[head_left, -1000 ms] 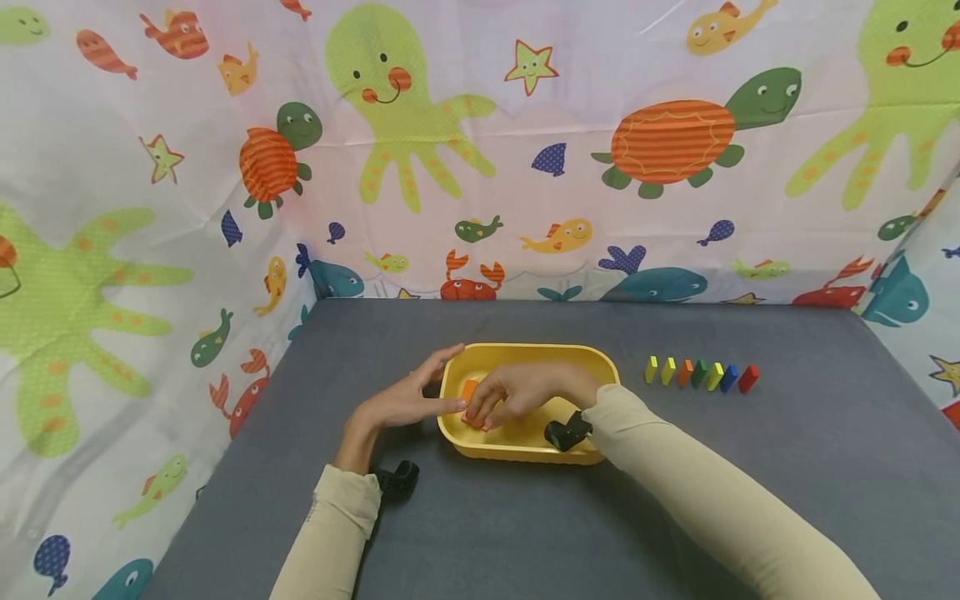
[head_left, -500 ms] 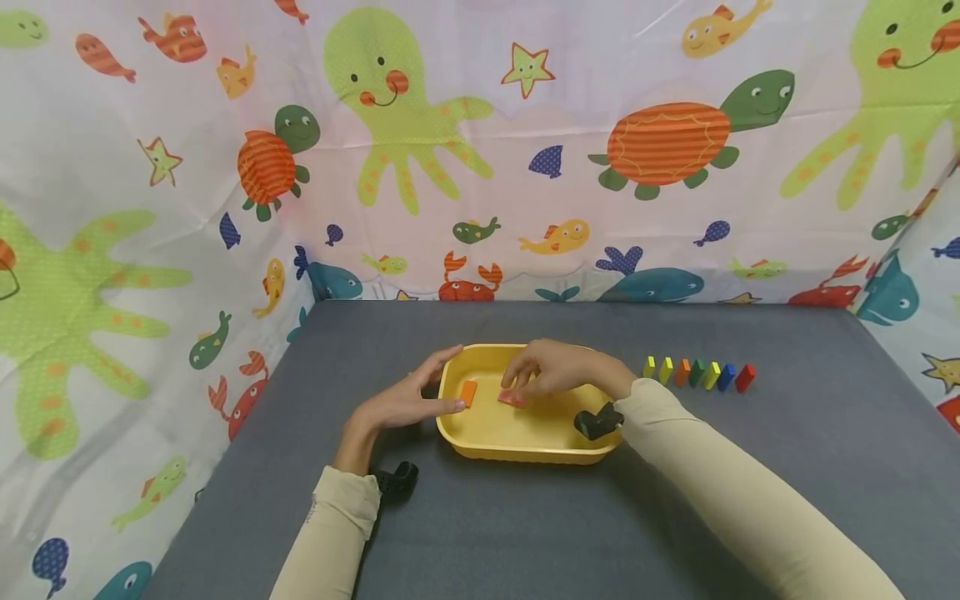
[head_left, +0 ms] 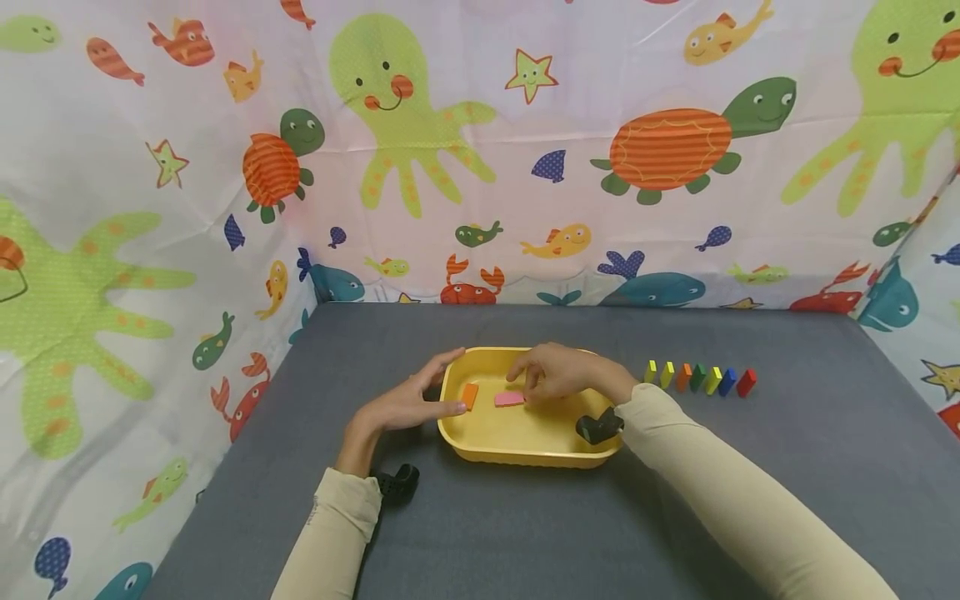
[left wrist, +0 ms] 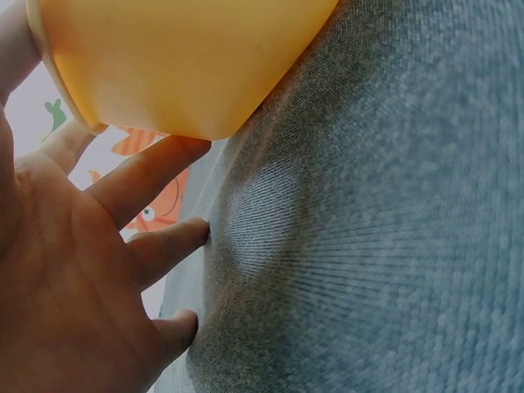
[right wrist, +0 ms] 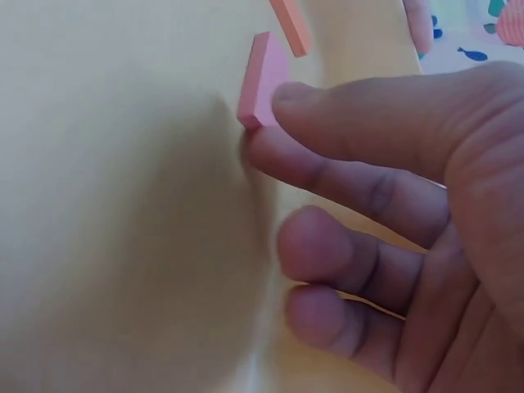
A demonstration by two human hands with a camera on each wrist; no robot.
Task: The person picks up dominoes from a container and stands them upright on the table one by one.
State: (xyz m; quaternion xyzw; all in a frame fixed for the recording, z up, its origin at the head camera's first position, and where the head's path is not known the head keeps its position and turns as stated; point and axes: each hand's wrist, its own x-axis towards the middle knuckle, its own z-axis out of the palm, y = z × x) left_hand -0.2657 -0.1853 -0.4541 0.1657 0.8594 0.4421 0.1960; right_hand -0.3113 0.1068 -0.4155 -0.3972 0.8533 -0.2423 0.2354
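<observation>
A yellow tray (head_left: 525, 457) stands on the table; inside it are an orange domino (head_left: 469, 396) and a pink domino (head_left: 509, 399). My left hand (head_left: 405, 403) holds the tray's left end, thumb over the rim and the other fingers spread along the outside wall. In the left wrist view the fingers of that hand (left wrist: 82, 237) reach the tray's underside (left wrist: 180, 74) and the cloth. My right hand (head_left: 562, 372) is over the tray, index finger raised. Its thumb and a finger pinch one end of the pink domino (right wrist: 260, 86), seen in the right wrist view.
A row of several upright dominoes (head_left: 699, 377), yellow, orange, green, blue and red, stands right of the tray on the grey table (head_left: 540, 533). A curtain (head_left: 480, 167) with sea animals hangs behind and at the sides.
My right hand has carried the pink domino from beside the orange one toward the tray's middle, then turned it slightly. The left hand has stayed at the tray's left end.
</observation>
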